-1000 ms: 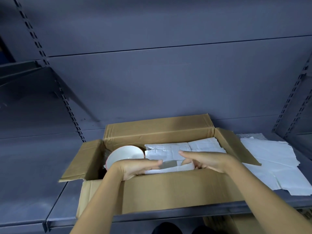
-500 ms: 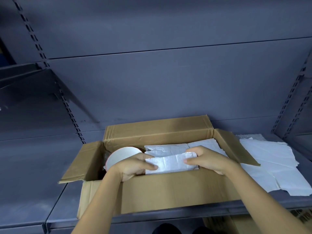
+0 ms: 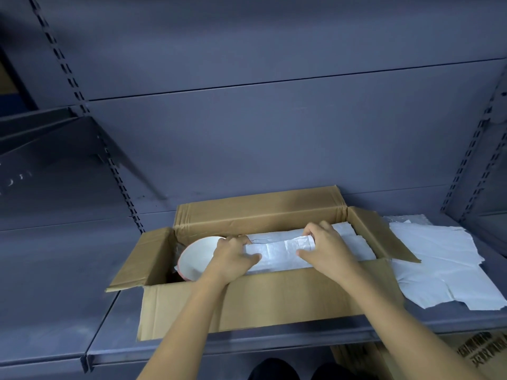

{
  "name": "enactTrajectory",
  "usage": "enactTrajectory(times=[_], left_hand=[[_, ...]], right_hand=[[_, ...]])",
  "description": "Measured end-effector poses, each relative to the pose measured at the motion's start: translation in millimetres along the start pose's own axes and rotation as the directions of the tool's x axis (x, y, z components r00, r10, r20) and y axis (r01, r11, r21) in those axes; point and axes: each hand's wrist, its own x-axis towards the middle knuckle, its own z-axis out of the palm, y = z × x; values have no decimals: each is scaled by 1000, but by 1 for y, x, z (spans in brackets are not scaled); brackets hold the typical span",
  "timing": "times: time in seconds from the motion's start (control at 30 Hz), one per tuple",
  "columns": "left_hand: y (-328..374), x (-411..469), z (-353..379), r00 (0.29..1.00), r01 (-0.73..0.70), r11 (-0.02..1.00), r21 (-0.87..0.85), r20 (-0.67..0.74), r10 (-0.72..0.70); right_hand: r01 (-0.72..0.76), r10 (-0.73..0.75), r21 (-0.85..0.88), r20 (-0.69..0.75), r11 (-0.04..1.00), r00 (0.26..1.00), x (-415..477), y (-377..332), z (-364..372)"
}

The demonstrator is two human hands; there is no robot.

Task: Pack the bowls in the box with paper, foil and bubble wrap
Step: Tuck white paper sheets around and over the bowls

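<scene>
2 bare arms show from the lower edge of the view, the left forearm [image 3: 192,319] and the right forearm [image 3: 397,311] both slim and uncovered along all of their visible length. The left hand [image 3: 233,256] and the right hand [image 3: 323,250] are bare too. Low between the arms, 2 dark rounded shapes [image 3: 273,370] lie side by side, most likely the toes of black shoes, though too dim to tell more.

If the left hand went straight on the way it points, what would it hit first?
The left hand points along the white paper bundle it grips; probably the right hand at the other end comes first.
</scene>
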Motion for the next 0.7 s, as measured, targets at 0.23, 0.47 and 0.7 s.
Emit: enactTrajectory(times=[0.23,0.47,0.7], left_hand=[[1,6,5,987,158,963,220,-41,-152],[0,7,5,973,225,952,210,8,-231],[-4,6,4,980,198,978,59,-35,-197]], right_hand=[[-128,138,-82,127,988,982,9,1,5],[-151,168,-115,158,982,973,11,-1,4],[-91,102,204,-41,975,994,1,1,-3]])
